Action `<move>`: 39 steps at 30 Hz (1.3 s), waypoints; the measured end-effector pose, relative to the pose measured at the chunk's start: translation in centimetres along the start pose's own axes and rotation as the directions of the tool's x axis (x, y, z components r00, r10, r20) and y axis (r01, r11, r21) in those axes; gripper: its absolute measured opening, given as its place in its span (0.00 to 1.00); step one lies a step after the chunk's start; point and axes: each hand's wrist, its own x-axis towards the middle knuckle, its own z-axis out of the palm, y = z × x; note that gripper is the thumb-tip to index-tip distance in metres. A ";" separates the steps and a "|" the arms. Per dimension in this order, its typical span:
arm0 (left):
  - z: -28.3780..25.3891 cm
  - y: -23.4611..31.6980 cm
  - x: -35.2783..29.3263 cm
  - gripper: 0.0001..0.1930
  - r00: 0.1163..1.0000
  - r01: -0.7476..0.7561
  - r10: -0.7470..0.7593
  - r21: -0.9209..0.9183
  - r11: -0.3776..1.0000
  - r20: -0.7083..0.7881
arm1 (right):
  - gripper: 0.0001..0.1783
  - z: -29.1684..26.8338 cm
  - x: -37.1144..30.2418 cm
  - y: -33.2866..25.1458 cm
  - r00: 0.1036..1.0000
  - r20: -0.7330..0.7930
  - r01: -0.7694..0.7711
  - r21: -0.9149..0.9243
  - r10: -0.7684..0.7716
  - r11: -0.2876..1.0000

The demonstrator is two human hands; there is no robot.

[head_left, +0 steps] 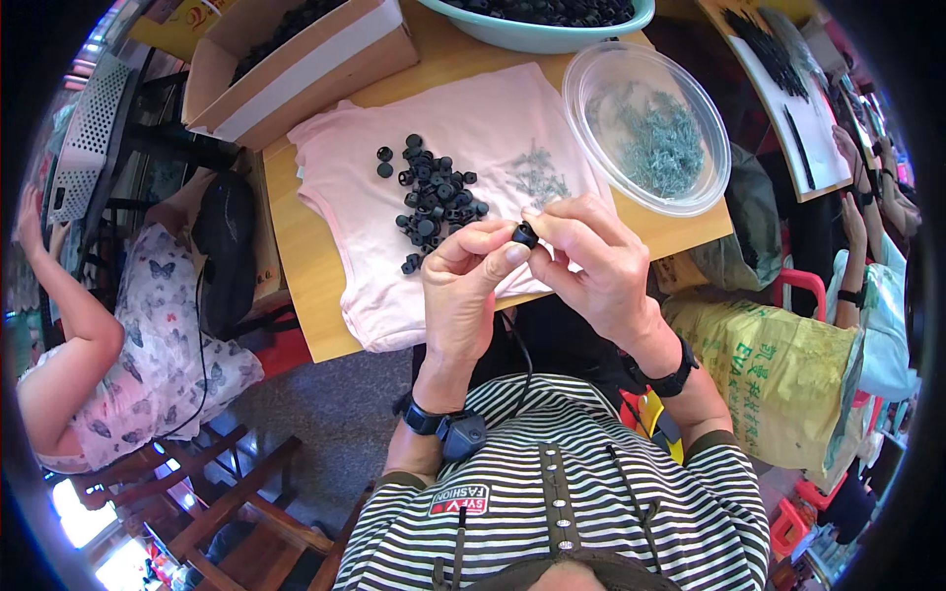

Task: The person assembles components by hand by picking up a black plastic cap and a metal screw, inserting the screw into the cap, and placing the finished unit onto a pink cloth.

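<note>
A small round black plastic part (525,234) is pinched between the fingertips of both my hands, above the near edge of the table. My left hand (461,284) grips it from the left with thumb and forefinger. From the other side, the thumb and fingers of my right hand (597,254) close on it. Just beyond my hands, a pile of similar black parts (434,197) lies on a pale pink cloth (345,167). To its right is a loose scatter of thin metal pins or screws (538,175), too small to tell which.
A round clear tub (721,167) of the same metal pieces stands at the right. Behind are a cardboard box (315,84) and a teal basin (552,39), both holding black parts. People sit on both sides; a yellow sack (759,379) stands right of my arm.
</note>
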 end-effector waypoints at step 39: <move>-8.5 4.6 10.9 0.11 0.860 -0.164 0.472 0.981 -0.108 0.196 | 0.08 0.0 1.9 3.0 0.927 0.177 -0.310 -0.133 0.330 0.942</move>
